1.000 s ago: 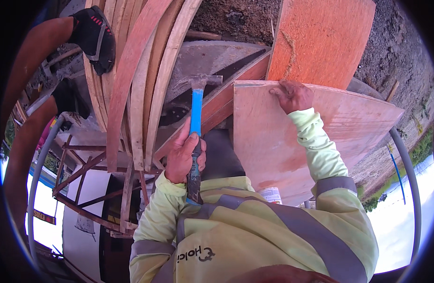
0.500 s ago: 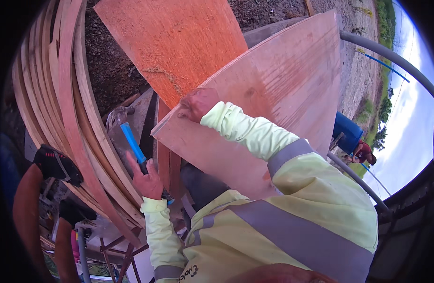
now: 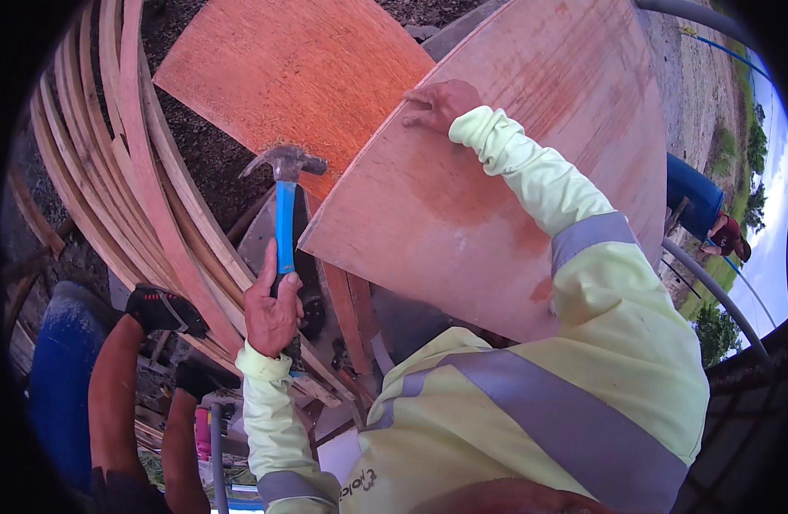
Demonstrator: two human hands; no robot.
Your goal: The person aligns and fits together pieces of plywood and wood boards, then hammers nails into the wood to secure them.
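My left hand [image 3: 272,313] is closed around the blue grip of a claw hammer [image 3: 284,227], whose metal head points away from me. My right hand [image 3: 445,104] holds the near-left edge of a large pale plywood sheet [image 3: 497,214], its fingers curled at the edge. Beneath that sheet's left edge lies an orange-stained plywood panel [image 3: 300,77] with sawdust on it. The hammer head hangs in front of this panel's lower corner, close to the pale sheet's corner.
Long wooden strips [image 3: 167,214] are stacked at the left. Next to them are another person's bare legs [image 3: 116,403] and dark shoes, and a blue drum [image 3: 68,377]. At the right are another blue drum [image 3: 692,193], a bent grey pipe [image 3: 698,13] and a distant person [image 3: 730,238].
The hammer has come up and swung upright in my left hand. My right hand has slid farther along the plywood edge, away from its near corner. The whole view has shifted.
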